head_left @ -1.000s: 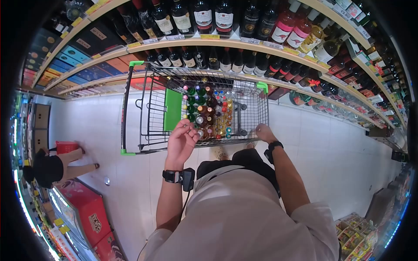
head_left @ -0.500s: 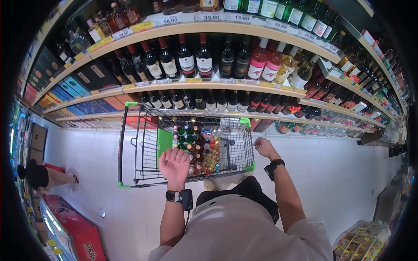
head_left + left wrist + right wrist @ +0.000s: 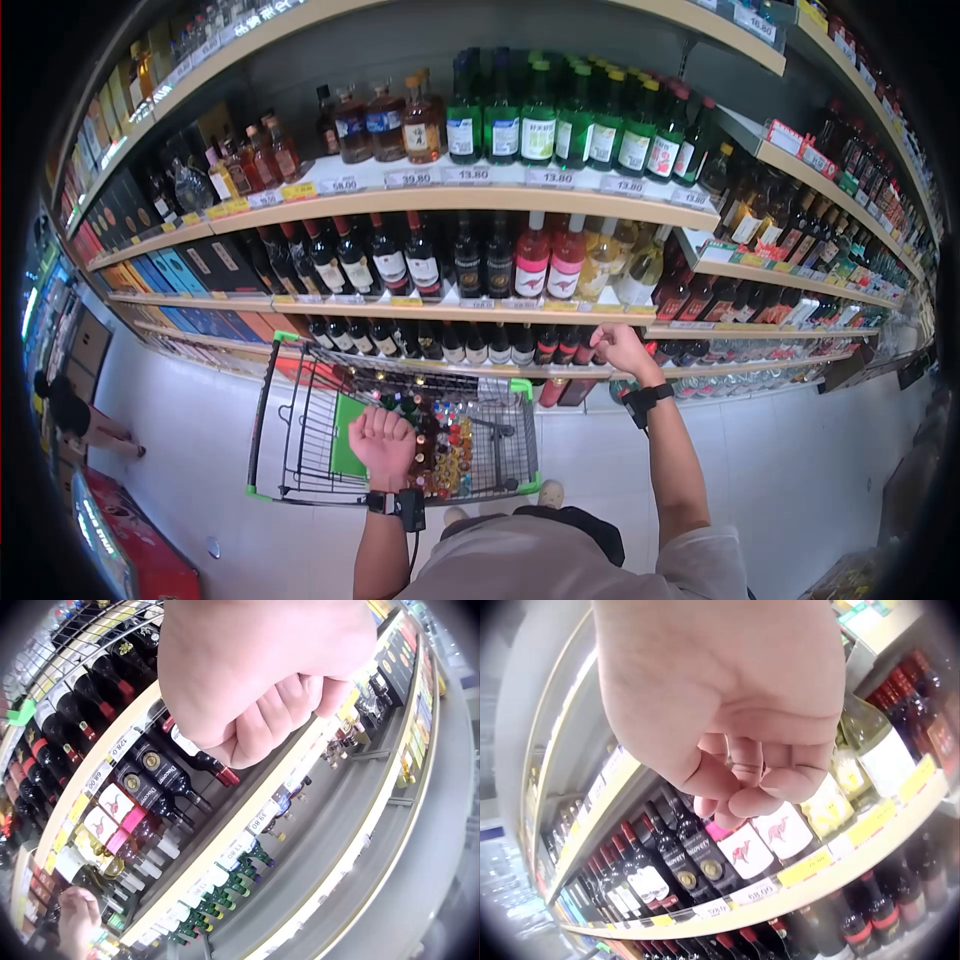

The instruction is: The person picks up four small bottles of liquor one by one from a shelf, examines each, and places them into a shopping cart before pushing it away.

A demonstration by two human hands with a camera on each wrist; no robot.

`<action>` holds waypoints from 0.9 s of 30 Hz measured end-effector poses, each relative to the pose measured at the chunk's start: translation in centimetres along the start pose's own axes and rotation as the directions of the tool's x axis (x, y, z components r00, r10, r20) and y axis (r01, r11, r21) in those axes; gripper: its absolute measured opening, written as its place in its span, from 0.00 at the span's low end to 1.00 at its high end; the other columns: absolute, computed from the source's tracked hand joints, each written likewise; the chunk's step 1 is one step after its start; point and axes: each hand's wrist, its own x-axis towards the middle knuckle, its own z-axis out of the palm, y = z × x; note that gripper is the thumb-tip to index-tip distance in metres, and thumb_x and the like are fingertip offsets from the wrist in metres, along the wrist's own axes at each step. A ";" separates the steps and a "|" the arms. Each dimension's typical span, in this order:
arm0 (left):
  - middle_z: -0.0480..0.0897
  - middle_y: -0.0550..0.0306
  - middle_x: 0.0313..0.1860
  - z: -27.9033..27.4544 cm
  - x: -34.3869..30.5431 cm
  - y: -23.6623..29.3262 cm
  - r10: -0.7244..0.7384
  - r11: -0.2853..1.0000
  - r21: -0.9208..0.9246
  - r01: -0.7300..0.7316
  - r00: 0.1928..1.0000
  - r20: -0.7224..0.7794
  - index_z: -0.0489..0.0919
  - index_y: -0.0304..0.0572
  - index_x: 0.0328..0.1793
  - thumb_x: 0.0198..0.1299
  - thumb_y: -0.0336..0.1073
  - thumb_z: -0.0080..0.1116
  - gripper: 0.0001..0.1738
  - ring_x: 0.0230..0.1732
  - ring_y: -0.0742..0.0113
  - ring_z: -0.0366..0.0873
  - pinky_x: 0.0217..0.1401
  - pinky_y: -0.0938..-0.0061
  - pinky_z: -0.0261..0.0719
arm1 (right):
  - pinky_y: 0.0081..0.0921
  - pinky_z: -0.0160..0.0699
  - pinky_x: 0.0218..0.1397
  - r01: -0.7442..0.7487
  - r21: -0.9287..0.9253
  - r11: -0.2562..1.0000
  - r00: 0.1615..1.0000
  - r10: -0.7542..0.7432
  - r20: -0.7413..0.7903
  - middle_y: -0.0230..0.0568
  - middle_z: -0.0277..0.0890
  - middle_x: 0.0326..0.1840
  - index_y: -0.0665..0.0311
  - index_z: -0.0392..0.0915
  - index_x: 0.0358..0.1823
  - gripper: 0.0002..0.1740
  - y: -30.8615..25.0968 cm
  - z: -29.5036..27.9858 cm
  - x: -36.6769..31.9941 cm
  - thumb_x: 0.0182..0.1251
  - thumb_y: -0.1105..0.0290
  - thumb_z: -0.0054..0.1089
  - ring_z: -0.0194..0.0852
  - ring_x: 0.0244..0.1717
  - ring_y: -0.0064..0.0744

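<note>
My left hand (image 3: 383, 443) is raised over the shopping cart (image 3: 521, 387), palm side up, its fingers loosely curled with nothing held. In the left wrist view the same curled fingers (image 3: 274, 712) overlap a shelf of dark wine bottles. Out in front, my right hand (image 3: 622, 350) is lifted beside the lower wine shelves, right of the cart, its fingers bent. The right wrist view has its fingertips (image 3: 742, 806) drawn together, holding nothing visible, in front of pink bottles (image 3: 780, 834) with kangaroo labels. Many small capped bottles (image 3: 455, 460) stand in the cart, partly hidden by my left hand.
Shelves of liquor stretch across the front; green bottles (image 3: 538, 115) stand on an upper one, dark wine bottles (image 3: 388, 262) below. Price tags line the shelf edges (image 3: 470, 178). At left are a red chest (image 3: 150, 560) and another person (image 3: 75, 415).
The view has tilted up, bringing upper shelves in and the cart lower. My right hand has risen from beside the cart's end toward the shelves. My left hand's fingers have curled in further.
</note>
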 end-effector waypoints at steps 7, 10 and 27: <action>0.58 0.68 0.20 1.7 1.0 -5.4 0.000 0.998 0.056 -0.001 1.000 0.006 0.65 0.48 0.27 0.68 0.40 0.47 0.15 0.22 0.74 0.54 0.25 0.77 0.55 | 0.24 0.77 0.39 0.125 -0.073 0.989 0.991 -0.129 -0.040 0.37 0.80 0.30 0.71 0.79 0.38 0.07 -5.3 -10.3 1.9 0.60 0.79 0.54 0.77 0.33 0.23; 0.60 0.67 0.20 2.3 1.1 -7.3 -0.006 0.998 0.062 0.006 1.000 -0.001 0.67 0.48 0.28 0.67 0.40 0.48 0.13 0.23 0.74 0.56 0.27 0.76 0.57 | 0.24 0.77 0.40 0.213 -0.007 0.977 0.977 -0.213 -0.025 0.36 0.80 0.31 0.71 0.78 0.38 0.07 -9.0 -13.6 1.8 0.63 0.81 0.51 0.78 0.34 0.23; 0.68 0.63 0.26 5.5 3.5 -16.4 0.038 0.989 0.142 -0.048 0.997 0.072 0.73 0.45 0.36 0.60 0.36 0.53 0.05 0.30 0.70 0.64 0.37 0.74 0.64 | 0.22 0.76 0.36 0.558 -0.170 0.812 0.767 -0.583 -0.267 0.35 0.80 0.31 0.70 0.77 0.45 0.08 -19.9 -30.5 3.3 0.66 0.76 0.57 0.77 0.32 0.18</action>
